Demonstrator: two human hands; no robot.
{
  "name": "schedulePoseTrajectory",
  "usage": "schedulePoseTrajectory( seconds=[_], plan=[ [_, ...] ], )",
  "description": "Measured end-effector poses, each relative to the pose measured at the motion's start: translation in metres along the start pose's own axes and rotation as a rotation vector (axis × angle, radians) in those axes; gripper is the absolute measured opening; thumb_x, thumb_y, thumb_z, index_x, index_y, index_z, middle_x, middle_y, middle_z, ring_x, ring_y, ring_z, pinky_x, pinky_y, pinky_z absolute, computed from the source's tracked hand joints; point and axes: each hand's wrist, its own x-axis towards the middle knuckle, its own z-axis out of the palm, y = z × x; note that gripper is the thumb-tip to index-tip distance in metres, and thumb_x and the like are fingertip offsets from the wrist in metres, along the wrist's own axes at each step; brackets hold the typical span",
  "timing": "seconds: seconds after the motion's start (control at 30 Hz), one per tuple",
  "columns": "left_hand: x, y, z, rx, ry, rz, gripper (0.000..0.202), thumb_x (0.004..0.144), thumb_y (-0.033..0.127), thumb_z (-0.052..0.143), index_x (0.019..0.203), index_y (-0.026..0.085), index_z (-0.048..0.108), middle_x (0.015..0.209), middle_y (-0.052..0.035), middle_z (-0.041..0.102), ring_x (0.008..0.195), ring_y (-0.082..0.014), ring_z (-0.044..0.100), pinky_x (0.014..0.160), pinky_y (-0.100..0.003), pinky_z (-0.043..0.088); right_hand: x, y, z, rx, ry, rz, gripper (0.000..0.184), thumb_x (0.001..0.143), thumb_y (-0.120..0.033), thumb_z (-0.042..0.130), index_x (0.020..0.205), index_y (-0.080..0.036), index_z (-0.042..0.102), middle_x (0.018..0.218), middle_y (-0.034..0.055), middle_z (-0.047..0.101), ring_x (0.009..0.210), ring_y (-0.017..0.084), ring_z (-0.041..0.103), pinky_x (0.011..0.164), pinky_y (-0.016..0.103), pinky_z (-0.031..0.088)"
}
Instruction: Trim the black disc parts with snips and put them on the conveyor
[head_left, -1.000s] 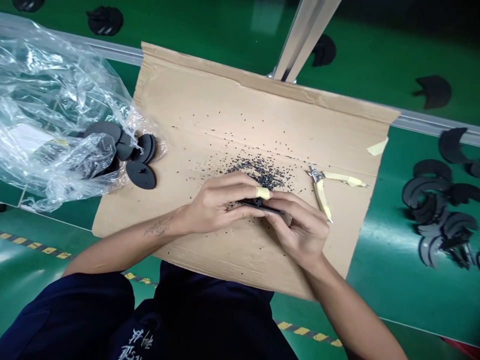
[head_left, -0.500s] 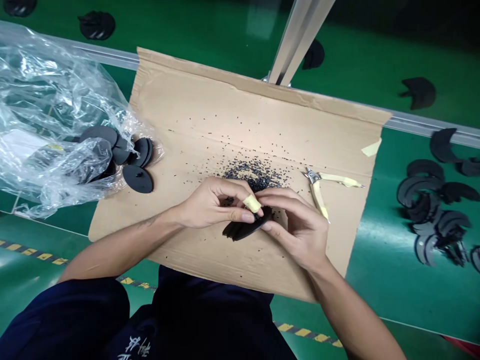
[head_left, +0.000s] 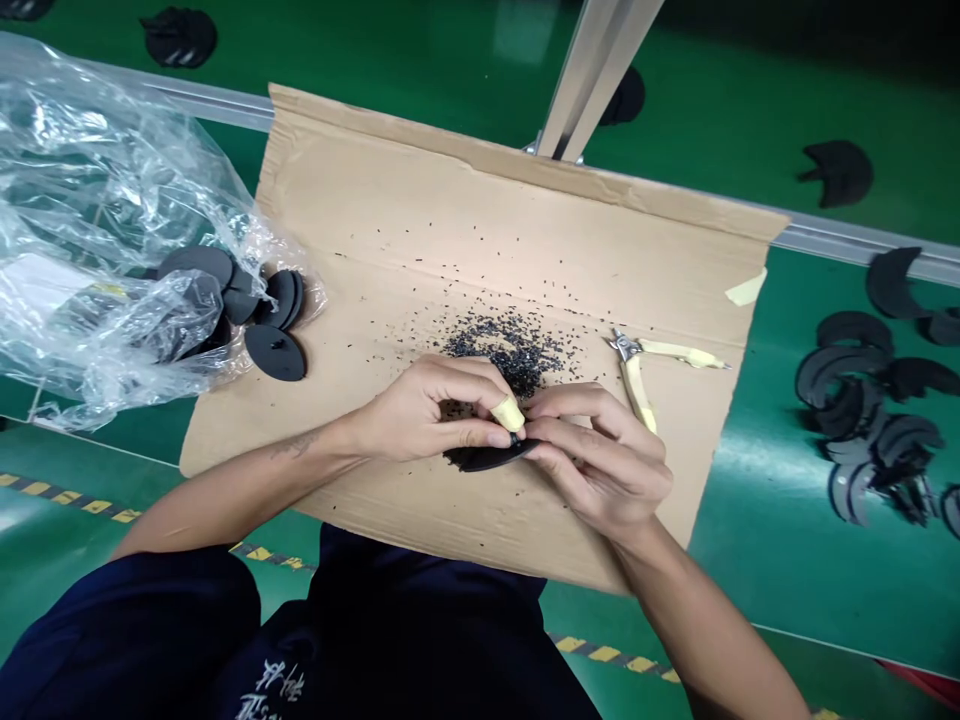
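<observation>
A flat black rounded plastic part [head_left: 491, 458] is held between both hands above the cardboard. My left hand [head_left: 442, 410], with yellow tape around a fingertip, pinches at a small stub on the part's upper face. My right hand [head_left: 600, 450] grips the part's right edge between thumb and fingers. Just beyond the hands lies a heap of tiny black bits [head_left: 517, 355], scattered outward over the cardboard. Nippers [head_left: 634, 365] with yellow-wrapped handles lie spread to the right of the heap. The fingers hide some of the part.
The cardboard sheet [head_left: 390, 190] covers the green bench. At left, a clear plastic bag [head_left: 112, 200] has black oval discs [head_left: 276, 352] in and beside it. Several curved black pieces [head_left: 855, 390] are piled at right. A metal post [head_left: 596, 80] rises at the back.
The black part has tilted flatter, so its face shows less. My right hand has shifted slightly down and right, its fingers closer to the stub. My left hand stays nearly in place.
</observation>
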Motion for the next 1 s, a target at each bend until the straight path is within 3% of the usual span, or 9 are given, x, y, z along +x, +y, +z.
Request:
schedulePoseTrajectory(
  seconds=[0.13,0.27,0.33,0.4,0.57,0.67,0.73,0.83,1.0],
  plan=[
    [0.0,-0.003,0.0,-0.07,0.031,-0.035,0.023,0.097,0.038,0.07,0.095,0.016,0.078,0.09,-0.0085,0.078,0.084,-0.014,0.074,0.077,-0.023,0.06,0.0,0.0,-0.004,-0.097,0.047,-0.04,0.028,0.086,-0.016,0.079,0.112,-0.026,0.079,0.096,0.0057,0.075,0.086,0.021,0.074,0.072,0.037,0.064],
    [0.0,-0.006,-0.002,-0.147,0.025,-0.021,0.052,0.092,0.059,0.067,0.124,0.018,0.072,0.111,-0.0126,0.077,0.107,-0.0206,0.074,0.097,-0.032,0.06,-0.003,-0.001,-0.007,-0.215,0.116,-0.088,0.031,0.085,-0.016,0.081,0.113,-0.029,0.078,0.097,0.005,0.076,0.086,0.022,0.073,0.07,0.038,0.063],
    [-0.001,-0.008,0.0,-0.055,0.041,0.031,0.054,0.083,0.051,0.081,0.126,0.02,0.071,0.113,-0.0117,0.077,0.11,-0.0213,0.073,0.1,-0.034,0.059,-0.004,-0.002,-0.006,-0.256,0.134,-0.101,0.03,0.086,-0.018,0.08,0.113,-0.03,0.077,0.098,0.0046,0.076,0.085,0.021,0.073,0.069,0.038,0.063],
    [-0.002,-0.009,0.003,0.035,0.076,0.098,0.04,0.083,0.036,0.085,0.118,0.019,0.074,0.108,-0.0099,0.078,0.103,-0.0186,0.073,0.095,-0.031,0.06,-0.002,-0.003,-0.005,-0.265,0.117,-0.116,0.027,0.087,-0.018,0.079,0.112,-0.028,0.076,0.098,0.0045,0.076,0.086,0.02,0.072,0.069,0.037,0.062],
    [-0.005,-0.013,0.007,0.092,0.178,0.202,0.022,0.089,0.021,0.078,0.11,0.015,0.077,0.103,-0.0102,0.078,0.097,-0.0146,0.074,0.088,-0.026,0.062,0.009,-0.009,-0.019,-0.34,-0.071,-0.049,0.035,0.086,-0.032,0.082,0.119,-0.029,0.071,0.113,0.0066,0.073,0.101,0.024,0.071,0.083,0.043,0.062],
    [-0.004,-0.013,0.004,0.115,0.219,0.218,0.022,0.09,0.019,0.077,0.112,0.015,0.076,0.105,-0.0104,0.079,0.102,-0.0157,0.075,0.092,-0.03,0.063,0.006,-0.006,-0.046,-0.625,-0.229,0.109,0.057,0.086,-0.053,0.078,0.136,-0.03,0.062,0.142,0.0141,0.061,0.13,0.036,0.059,0.103,0.059,0.052],
    [-0.002,-0.013,0.002,0.123,0.233,0.238,0.022,0.092,0.02,0.075,0.113,0.016,0.076,0.106,-0.0104,0.079,0.102,-0.016,0.075,0.092,-0.032,0.064,-0.001,0.0,-0.066,-0.818,-0.272,0.239,0.071,0.087,-0.062,0.072,0.146,-0.027,0.054,0.152,0.0193,0.052,0.139,0.044,0.049,0.106,0.067,0.047],
    [-0.001,-0.013,0.001,0.139,0.259,0.259,0.022,0.093,0.022,0.075,0.114,0.017,0.076,0.104,-0.0097,0.079,0.099,-0.0161,0.076,0.088,-0.033,0.065,-0.014,0.011,-0.087,-0.959,-0.339,0.329,0.074,0.092,-0.064,0.063,0.15,-0.02,0.05,0.143,0.0244,0.055,0.13,0.046,0.053,0.099,0.068,0.049],
    [-0.002,-0.016,0.001,0.133,0.295,0.254,0.023,0.092,0.025,0.075,0.114,0.017,0.075,0.104,-0.0099,0.079,0.098,-0.0163,0.076,0.087,-0.032,0.065,-0.013,0.021,-0.1,-1.03,-0.422,0.323,0.065,0.092,-0.059,0.063,0.141,-0.017,0.058,0.12,0.0205,0.062,0.103,0.037,0.061,0.082,0.055,0.056]
  ],
)
